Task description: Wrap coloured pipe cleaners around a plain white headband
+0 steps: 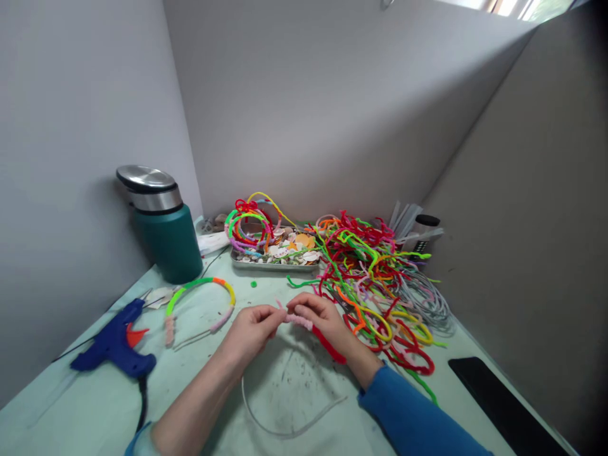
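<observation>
Your left hand (259,326) pinches the pink fuzzy winding (300,322) between both hands; your right hand (325,320) curls against it, its grip unclear; pink and a red section (330,346) are on, while the pale wire (281,436) below, apparently the same piece, remains bare

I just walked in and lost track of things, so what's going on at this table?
A person's left hand pinches a pink fuzzy strip, with the right hand curled close over it. A red fuzzy section adjoins the pink, and a pale bare cord curves below the hands. To the left lie a partly covered multicolored loop and a blue glue gun; to the right is a tangle of fuzzy stems.
</observation>
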{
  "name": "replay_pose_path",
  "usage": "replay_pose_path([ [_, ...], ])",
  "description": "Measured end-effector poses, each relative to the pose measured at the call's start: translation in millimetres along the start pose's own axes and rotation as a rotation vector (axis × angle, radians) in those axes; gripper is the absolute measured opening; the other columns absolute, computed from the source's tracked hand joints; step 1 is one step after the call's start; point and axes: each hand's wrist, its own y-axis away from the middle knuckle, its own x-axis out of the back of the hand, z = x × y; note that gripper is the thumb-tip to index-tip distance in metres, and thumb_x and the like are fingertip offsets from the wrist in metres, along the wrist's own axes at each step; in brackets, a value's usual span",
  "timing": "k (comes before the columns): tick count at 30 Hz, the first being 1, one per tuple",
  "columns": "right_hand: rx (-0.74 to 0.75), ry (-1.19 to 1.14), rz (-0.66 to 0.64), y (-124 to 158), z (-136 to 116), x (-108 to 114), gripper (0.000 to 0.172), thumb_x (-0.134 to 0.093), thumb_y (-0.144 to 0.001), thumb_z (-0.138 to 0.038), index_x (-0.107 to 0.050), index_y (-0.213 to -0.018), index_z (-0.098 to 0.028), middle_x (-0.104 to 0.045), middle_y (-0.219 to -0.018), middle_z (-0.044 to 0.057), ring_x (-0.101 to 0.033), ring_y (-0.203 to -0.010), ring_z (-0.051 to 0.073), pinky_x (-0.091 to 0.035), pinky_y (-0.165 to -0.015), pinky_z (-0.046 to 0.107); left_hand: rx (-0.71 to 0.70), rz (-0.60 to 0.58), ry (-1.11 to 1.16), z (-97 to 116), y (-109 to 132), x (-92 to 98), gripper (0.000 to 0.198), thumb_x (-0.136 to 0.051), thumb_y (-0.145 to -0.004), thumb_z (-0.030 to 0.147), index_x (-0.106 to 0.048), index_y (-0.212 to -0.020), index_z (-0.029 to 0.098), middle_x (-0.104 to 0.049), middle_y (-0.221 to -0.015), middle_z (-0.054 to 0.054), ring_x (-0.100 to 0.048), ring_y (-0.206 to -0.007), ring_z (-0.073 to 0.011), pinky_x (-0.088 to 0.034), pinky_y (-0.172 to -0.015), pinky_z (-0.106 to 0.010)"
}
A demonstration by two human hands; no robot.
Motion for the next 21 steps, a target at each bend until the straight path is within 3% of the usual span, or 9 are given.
replay_pose_path([
  [6, -0.131, -0.172, -0.019, -0.3, -5.6, -2.8, 0.014, -0.064, -0.073, -0.029, -0.063, -0.077, -0.015, -0.060, -0.068, 0.000, -0.053, -0.061, 0.012, -0.040, -0.057, 0.023, -0.084, 0.040, -0.193, 0.7, 0.2, -0.6, 0.038, -0.052, -0.072, 0.050, -0.058, -0.062, 0.013, -0.038, -0.050, 0.006, -0.029, -0.045, -0.0072, -0.020, -0.043, -0.021],
  [11, -0.138, -0.114, -0.037, 1.4, -6.9, -3.9, 0.016, -0.065, -0.074, -0.029, -0.059, -0.070, -0.014, -0.051, -0.061, -0.002, -0.042, -0.053, 0.009, -0.031, -0.049, 0.021, -0.150, 0.060, -0.299, -3.2, -1.0, -1.4, 0.037, -0.052, -0.073, 0.048, -0.055, -0.057, 0.014, -0.039, -0.052, 0.005, -0.034, -0.053, -0.0098, -0.024, -0.049, -0.021],
  [16, -0.139, -0.125, -0.047, 0.9, -8.5, -3.4, 0.019, -0.062, -0.075, -0.031, -0.055, -0.070, -0.015, -0.048, -0.062, -0.003, -0.040, -0.056, 0.009, -0.031, -0.052, 0.022, -0.158, 0.016, -0.269, -1.3, 1.4, -2.6, 0.036, -0.051, -0.074, 0.046, -0.055, -0.058, 0.014, -0.039, -0.053, 0.005, -0.034, -0.052, -0.0093, -0.024, -0.048, -0.021],
  [21, -0.175, -0.271, 0.029, -2.2, -1.4, -1.0, 0.022, -0.056, -0.078, -0.033, -0.049, -0.065, -0.017, -0.046, -0.059, -0.003, -0.041, -0.052, 0.009, -0.032, -0.050, 0.021, -0.119, -0.046, -0.211, 4.1, 3.0, -2.8, 0.036, -0.049, -0.075, 0.046, -0.059, -0.065, 0.013, -0.038, -0.051, 0.006, -0.029, -0.045, -0.0074, -0.020, -0.044, -0.021],
])
